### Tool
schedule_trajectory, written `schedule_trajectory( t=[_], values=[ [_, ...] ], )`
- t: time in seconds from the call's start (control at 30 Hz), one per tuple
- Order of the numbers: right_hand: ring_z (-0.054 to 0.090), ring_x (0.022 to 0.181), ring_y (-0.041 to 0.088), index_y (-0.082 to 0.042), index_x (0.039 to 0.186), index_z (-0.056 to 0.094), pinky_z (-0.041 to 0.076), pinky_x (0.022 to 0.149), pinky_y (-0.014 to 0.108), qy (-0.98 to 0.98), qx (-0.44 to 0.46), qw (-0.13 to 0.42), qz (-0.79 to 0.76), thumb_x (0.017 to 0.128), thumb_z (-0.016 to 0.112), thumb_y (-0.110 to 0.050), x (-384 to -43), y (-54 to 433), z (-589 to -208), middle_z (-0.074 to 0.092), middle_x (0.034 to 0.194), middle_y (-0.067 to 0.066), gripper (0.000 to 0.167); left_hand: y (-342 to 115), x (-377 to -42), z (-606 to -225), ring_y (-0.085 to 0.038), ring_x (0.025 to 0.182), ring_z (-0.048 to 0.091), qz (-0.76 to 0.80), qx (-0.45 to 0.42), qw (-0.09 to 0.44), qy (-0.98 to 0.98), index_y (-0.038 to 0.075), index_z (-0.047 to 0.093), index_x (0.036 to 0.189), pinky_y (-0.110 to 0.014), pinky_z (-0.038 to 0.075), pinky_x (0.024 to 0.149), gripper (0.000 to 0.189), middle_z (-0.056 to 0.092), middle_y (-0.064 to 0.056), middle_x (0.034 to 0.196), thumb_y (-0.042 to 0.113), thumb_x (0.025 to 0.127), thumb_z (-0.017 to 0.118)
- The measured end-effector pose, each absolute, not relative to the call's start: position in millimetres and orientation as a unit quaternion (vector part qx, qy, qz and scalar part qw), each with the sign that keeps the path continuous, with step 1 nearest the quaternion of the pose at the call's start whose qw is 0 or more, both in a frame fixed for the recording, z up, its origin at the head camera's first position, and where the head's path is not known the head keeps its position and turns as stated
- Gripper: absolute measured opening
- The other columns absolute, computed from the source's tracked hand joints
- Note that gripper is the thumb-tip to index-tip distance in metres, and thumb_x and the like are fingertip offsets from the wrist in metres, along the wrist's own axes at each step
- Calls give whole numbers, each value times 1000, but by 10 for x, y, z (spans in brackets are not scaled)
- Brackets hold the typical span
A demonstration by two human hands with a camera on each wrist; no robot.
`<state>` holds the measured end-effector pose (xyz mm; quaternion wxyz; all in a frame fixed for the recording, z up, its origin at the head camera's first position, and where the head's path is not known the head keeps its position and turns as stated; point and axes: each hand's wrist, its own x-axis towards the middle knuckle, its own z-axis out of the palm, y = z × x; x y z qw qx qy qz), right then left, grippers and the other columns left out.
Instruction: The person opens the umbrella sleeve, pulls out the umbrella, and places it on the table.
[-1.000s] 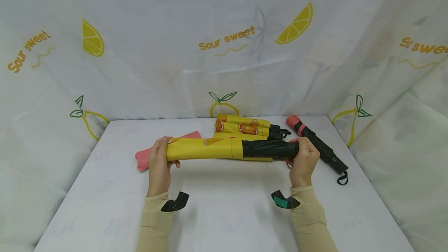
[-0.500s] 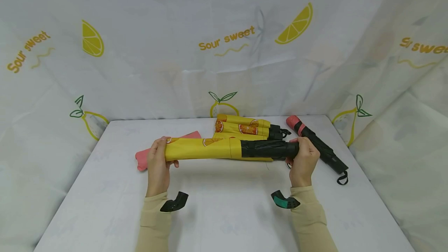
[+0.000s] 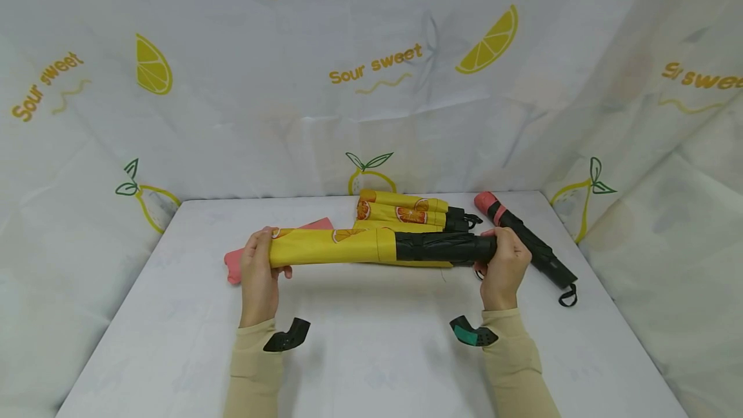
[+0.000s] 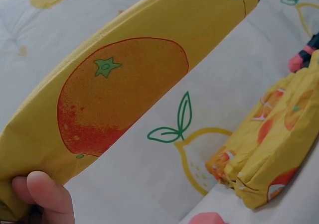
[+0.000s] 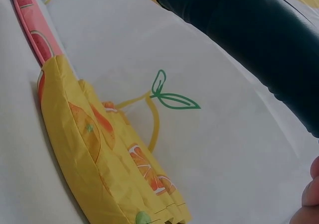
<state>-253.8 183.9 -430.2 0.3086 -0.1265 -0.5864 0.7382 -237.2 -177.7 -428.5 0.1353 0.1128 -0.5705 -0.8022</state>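
Observation:
Above the table a black folding umbrella (image 3: 444,247) lies level, its left part inside a yellow umbrella sleeve (image 3: 331,248) printed with oranges. My left hand (image 3: 259,279) grips the sleeve's left end, thumb and fingertip showing against the cloth in the left wrist view. At the other end my right hand (image 3: 502,269) is curled round the tip of the umbrella; in the right wrist view its fingers (image 5: 310,196) appear only at the edge. Dark fabric (image 5: 244,30) fills the upper right of that view. The umbrella's covered part is hidden.
Behind the held umbrella, several yellow sleeved umbrellas (image 3: 400,211) lie side by side on the white table (image 3: 377,353). A pink sleeve (image 3: 235,264) lies at left, partly covered by my left hand. To the right rests a black umbrella with a pink end (image 3: 534,247). A printed curtain (image 3: 232,128) hangs behind.
My left hand has moved slightly left, and the yellow sleeve has slid with it, so a little more of the black umbrella shows. My right hand has stayed almost in place.

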Motion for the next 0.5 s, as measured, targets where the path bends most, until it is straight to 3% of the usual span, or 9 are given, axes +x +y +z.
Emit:
schedule_trajectory(
  t=[0.23,0.5],
  values=[
    [44,34,11,2,76,64,38,30,21,-580,-119,308,745,100,48,-11,-2537,1838,-4296,57,59,-1,32,-1800,-2381,-4283,-14,77,54,-805,122,146,-561,9,61,110,-18,38,46,34,67,-4,109,42,103,57],
    [46,36,9,4,78,64,39,32,20,-581,-122,312,742,100,47,-11,-2538,1859,-4300,58,60,-2,31,-1863,-2372,-4285,-13,71,56,-819,124,186,-528,2,58,120,-19,39,46,40,69,-3,103,37,102,61]
  ],
)
